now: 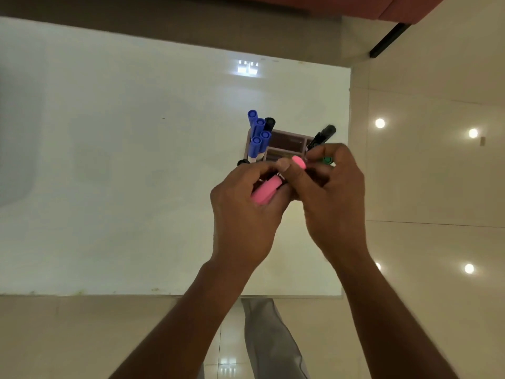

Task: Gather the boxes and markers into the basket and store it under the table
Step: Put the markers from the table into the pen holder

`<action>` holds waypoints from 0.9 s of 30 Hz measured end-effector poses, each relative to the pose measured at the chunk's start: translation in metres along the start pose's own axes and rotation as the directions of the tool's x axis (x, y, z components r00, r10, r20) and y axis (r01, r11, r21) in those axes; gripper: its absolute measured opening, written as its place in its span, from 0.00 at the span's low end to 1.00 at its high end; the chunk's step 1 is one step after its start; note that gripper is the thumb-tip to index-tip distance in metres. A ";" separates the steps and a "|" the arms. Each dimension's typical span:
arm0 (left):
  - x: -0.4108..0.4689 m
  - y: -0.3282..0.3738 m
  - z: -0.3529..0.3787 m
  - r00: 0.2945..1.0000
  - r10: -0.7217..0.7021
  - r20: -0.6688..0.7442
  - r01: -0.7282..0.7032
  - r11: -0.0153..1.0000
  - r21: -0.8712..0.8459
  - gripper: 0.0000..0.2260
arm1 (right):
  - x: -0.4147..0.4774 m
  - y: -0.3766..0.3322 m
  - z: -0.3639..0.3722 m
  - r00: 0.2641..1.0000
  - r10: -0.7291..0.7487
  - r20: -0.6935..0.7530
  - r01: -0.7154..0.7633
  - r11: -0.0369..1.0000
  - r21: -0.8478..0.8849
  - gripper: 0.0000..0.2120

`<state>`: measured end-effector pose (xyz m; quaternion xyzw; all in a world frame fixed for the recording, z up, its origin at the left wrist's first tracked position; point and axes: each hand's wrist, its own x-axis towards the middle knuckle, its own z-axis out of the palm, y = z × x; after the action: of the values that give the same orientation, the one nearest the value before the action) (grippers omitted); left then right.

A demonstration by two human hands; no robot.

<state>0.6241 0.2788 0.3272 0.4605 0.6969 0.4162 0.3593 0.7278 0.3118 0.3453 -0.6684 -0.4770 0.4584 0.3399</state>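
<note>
2 hands (246, 214) (333, 192) around smooth, cylindrical pink marker (263, 192)

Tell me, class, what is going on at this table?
A person works over the white table, both hands just in front of the basket. The left hand holds a pink marker; the right hand pinches a pink-capped marker, a green cap showing beside it. Blue markers and a black marker already stand in the basket.

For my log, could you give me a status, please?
Left hand grips pink marker. Right hand pinches pink cap. Basket on table, blue markers inside. Nothing blocks it.
</note>
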 end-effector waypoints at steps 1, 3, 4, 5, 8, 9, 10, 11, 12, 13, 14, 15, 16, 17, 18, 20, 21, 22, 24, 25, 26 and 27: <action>0.004 0.008 0.002 0.999 -0.044 0.003 0.044 0.999 -0.022 0.11 | 0.002 -0.002 -0.003 0.998 -0.055 -0.017 0.054 0.998 -0.044 0.10; 0.014 0.021 0.005 0.999 -0.054 0.006 0.054 0.999 -0.001 0.09 | 0.004 -0.003 -0.006 0.980 -0.198 -0.007 0.194 0.967 -0.167 0.03; 0.020 0.027 0.005 1.000 -0.025 0.014 0.024 0.999 0.048 0.09 | 0.005 -0.002 -0.007 0.963 -0.269 0.016 0.265 0.934 -0.240 0.07; 0.025 0.032 0.006 0.999 0.005 0.031 -0.009 0.995 0.103 0.09 | 0.007 0.000 -0.007 0.942 -0.331 0.055 0.332 0.894 -0.302 0.11; 0.041 0.044 0.004 0.993 0.046 0.112 -0.069 0.975 0.209 0.10 | 0.013 0.002 -0.008 0.919 -0.370 0.133 0.392 0.836 -0.384 0.17; 0.047 0.048 0.003 0.990 0.048 0.130 -0.076 0.971 0.228 0.10 | 0.018 0.000 -0.008 0.921 -0.361 0.146 0.390 0.843 -0.370 0.18; 0.052 0.052 0.002 0.989 0.047 0.143 -0.081 0.969 0.235 0.12 | 0.024 -0.004 -0.010 0.923 -0.353 0.155 0.386 0.855 -0.346 0.18; 0.057 0.056 0.001 0.986 0.048 0.157 -0.084 0.970 0.229 0.14 | 0.031 -0.007 -0.012 0.924 -0.348 0.159 0.381 0.866 -0.323 0.18; 0.062 0.059 0.001 0.985 0.046 0.168 -0.082 0.973 0.214 0.16 | 0.039 -0.011 -0.015 0.922 -0.353 0.157 0.386 0.865 -0.320 0.16; 0.067 0.061 0.001 0.984 0.042 0.172 -0.077 0.977 0.198 0.18 | 0.049 -0.015 -0.017 0.916 -0.372 0.153 0.402 0.848 -0.344 0.12; 0.072 0.062 0.001 0.985 0.039 0.169 -0.071 0.979 0.189 0.19 | 0.059 -0.018 -0.019 0.907 -0.392 0.153 0.420 0.820 -0.390 0.09; 0.076 0.061 0.001 0.988 0.037 0.152 -0.065 0.980 0.185 0.19 | 0.069 -0.019 -0.020 0.904 -0.396 0.164 0.426 0.788 -0.445 0.07; 0.080 0.058 0.000 0.993 0.035 0.117 -0.056 0.982 0.182 0.18 | 0.079 -0.020 -0.021 0.906 -0.377 0.195 0.422 0.759 -0.495 0.06; 0.084 0.053 -0.001 0.997 0.027 0.066 -0.038 0.984 0.176 0.17 | 0.089 -0.018 -0.021 0.909 -0.341 0.241 0.417 0.736 -0.533 0.06; 0.088 0.047 -0.002 1.000 0.014 0.011 -0.015 0.986 0.163 0.15 | 0.098 -0.016 -0.020 0.909 -0.296 0.293 0.414 0.717 -0.561 0.06; 0.094 0.031 -0.005 0.996 -0.031 -0.080 0.040 0.991 0.125 0.13 | 0.114 -0.011 -0.014 0.897 -0.204 0.393 0.420 0.672 -0.610 0.07; 0.095 0.023 -0.006 0.992 -0.062 -0.111 0.073 0.992 0.105 0.13 | 0.119 -0.008 -0.011 0.885 -0.166 0.436 0.432 0.643 -0.632 0.07; 0.096 0.015 -0.007 0.986 -0.098 -0.132 0.110 0.990 0.086 0.13 | 0.124 -0.004 -0.008 0.871 -0.134 0.473 0.448 0.610 -0.653 0.07; 0.096 -0.001 -0.007 0.974 -0.172 -0.147 0.182 0.982 0.058 0.14 | 0.128 0.004 -0.002 0.848 -0.089 0.522 0.481 0.544 -0.688 0.06; 0.095 -0.009 -0.007 0.967 -0.209 -0.145 0.218 0.975 0.046 0.14 | 0.130 0.007 -0.001 0.843 -0.079 0.532 0.488 0.526 -0.697 0.05; 0.094 -0.016 -0.006 0.958 -0.248 -0.142 0.254 0.967 0.030 0.14 | 0.130 0.008 0.000 0.843 -0.077 0.533 0.490 0.520 -0.700 0.04; 0.093 -0.022 -0.006 0.949 -0.283 -0.136 0.287 0.958 0.011 0.15 | 0.132 0.009 -0.001 0.846 -0.077 0.527 0.484 0.523 -0.701 0.04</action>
<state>0.5821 0.3597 0.2986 0.3317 0.7847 0.3790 0.3612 0.7480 0.4340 0.2996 -0.5393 -0.7995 0.2598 -0.0497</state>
